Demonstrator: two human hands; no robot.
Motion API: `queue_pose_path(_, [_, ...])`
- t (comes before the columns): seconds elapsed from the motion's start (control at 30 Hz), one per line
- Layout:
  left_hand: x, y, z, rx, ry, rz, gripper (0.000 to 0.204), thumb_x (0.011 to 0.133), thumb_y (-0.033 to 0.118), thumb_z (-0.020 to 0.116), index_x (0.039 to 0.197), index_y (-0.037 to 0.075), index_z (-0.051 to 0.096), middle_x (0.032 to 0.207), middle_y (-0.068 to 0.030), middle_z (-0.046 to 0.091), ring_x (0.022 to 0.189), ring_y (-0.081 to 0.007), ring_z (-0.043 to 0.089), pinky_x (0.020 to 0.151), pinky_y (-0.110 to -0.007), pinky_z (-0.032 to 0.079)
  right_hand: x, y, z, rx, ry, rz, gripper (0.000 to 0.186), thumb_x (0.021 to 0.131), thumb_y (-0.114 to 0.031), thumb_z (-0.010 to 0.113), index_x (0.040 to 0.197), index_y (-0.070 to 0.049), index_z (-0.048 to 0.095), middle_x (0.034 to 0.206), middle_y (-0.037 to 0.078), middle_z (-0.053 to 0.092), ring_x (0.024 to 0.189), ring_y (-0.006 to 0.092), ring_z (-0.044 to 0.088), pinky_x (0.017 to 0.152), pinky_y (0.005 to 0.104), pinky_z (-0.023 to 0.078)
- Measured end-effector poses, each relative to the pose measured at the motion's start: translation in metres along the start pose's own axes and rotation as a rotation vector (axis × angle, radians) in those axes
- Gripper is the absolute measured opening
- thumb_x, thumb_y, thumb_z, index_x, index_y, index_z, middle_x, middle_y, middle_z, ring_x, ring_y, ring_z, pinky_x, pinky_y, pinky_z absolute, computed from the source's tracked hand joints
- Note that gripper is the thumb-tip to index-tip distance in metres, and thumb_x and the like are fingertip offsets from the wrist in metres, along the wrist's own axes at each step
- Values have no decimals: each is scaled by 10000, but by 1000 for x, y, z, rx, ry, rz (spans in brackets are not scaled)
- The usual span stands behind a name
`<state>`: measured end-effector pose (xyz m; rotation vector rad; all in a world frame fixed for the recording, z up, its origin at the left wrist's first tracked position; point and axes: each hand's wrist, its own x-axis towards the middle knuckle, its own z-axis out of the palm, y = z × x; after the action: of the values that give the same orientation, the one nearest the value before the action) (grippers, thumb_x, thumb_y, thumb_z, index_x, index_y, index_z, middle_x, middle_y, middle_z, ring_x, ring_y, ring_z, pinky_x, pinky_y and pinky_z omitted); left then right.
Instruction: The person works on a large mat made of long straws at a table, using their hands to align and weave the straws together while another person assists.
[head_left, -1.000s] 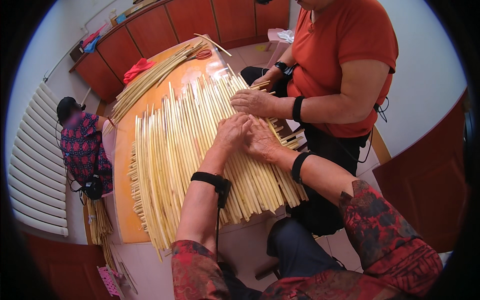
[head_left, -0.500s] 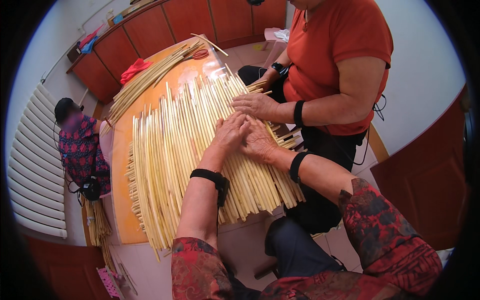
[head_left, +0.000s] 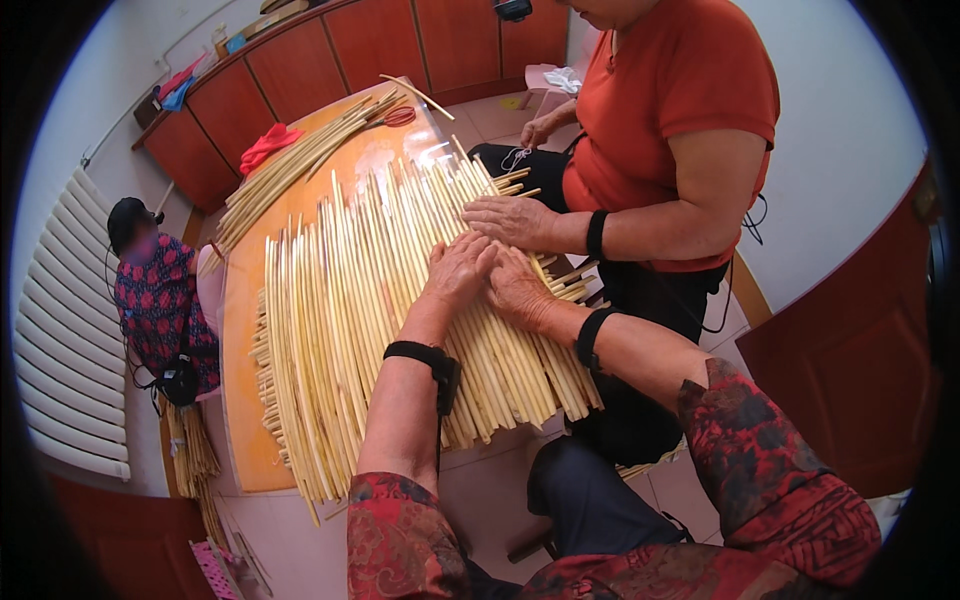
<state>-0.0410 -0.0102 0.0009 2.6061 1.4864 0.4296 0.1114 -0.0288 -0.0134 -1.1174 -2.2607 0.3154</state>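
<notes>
A wide layer of pale yellow, reed-like stalks (head_left: 345, 330) lies side by side across the table. My left hand (head_left: 460, 270) presses palm down on the stalks toward the right, its fingers laid along them. Right against it, my right hand (head_left: 517, 288) rests on the same stalks, fingertips meeting my left hand's. A co-worker's hand (head_left: 510, 222) lies flat on the stalks just beyond mine. Their other hand (head_left: 540, 130) is raised off the layer near a thin white string (head_left: 515, 158). The undersides of my fingers are hidden.
The orange-topped table (head_left: 245, 420) carries more loose stalks (head_left: 290, 150), red-handled scissors (head_left: 399, 117) and a red cloth (head_left: 268, 146) at its far end. Another person (head_left: 165, 300) sits at the left by a radiator (head_left: 70, 330). A stalk bundle (head_left: 190, 450) stands below.
The co-worker's farther hand has lifted back from the stalks, and the white string now shows by it. My hands stay pressed in nearly the same place.
</notes>
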Motion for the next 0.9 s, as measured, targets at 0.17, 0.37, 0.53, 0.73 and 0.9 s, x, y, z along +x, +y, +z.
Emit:
queue_pose_path(0.17, [2, 5, 3, -105, 89, -87, 352, 933, 299, 404, 1245, 196, 530, 1373, -48, 465, 1337, -235, 355, 1048, -579, 223, 7, -2, -14, -34, -102, 34, 382, 840, -145, 517, 1153, 65, 573, 1235, 249, 508, 1215, 367, 445, 1046, 439, 322])
queue_pose_path(0.37, [-4, 0, -3, 13, -18, -24, 401, 972, 309, 299, 1291, 171, 500, 1441, -41, 419, 1376, -211, 301, 1085, -526, 155, 12, -1, -26, -149, -250, -27, 303, 813, -51, 488, 1069, 60, 607, 1090, 243, 588, 1079, 374, 547, 957, 416, 422])
queue_pose_path(0.53, [-3, 0, 3, 2, 14, -62, 405, 970, 304, 304, 1300, 170, 499, 1445, -44, 413, 1380, -207, 295, 1090, -522, 150, 2, 4, -21, 80, -112, 4, 299, 804, -15, 470, 1083, 60, 549, 1202, 263, 520, 1162, 384, 484, 1016, 423, 370])
queue_pose_path(0.73, [-4, -4, 7, 81, 34, -23, 390, 935, 260, 394, 1283, 129, 512, 1443, -45, 414, 1367, -209, 326, 1065, -536, 221, -9, 1, -7, 95, -22, 115, 433, 786, 9, 457, 1215, 57, 435, 1345, 307, 375, 1285, 415, 351, 1097, 434, 271])
queue_pose_path(0.9, [-2, -5, 8, 61, 47, -9, 408, 906, 256, 422, 1279, 114, 509, 1426, -69, 431, 1365, -222, 329, 1052, -549, 242, -11, 5, -3, 107, 99, 44, 617, 795, -18, 503, 1376, 42, 303, 1384, 269, 346, 1327, 396, 309, 1125, 435, 234])
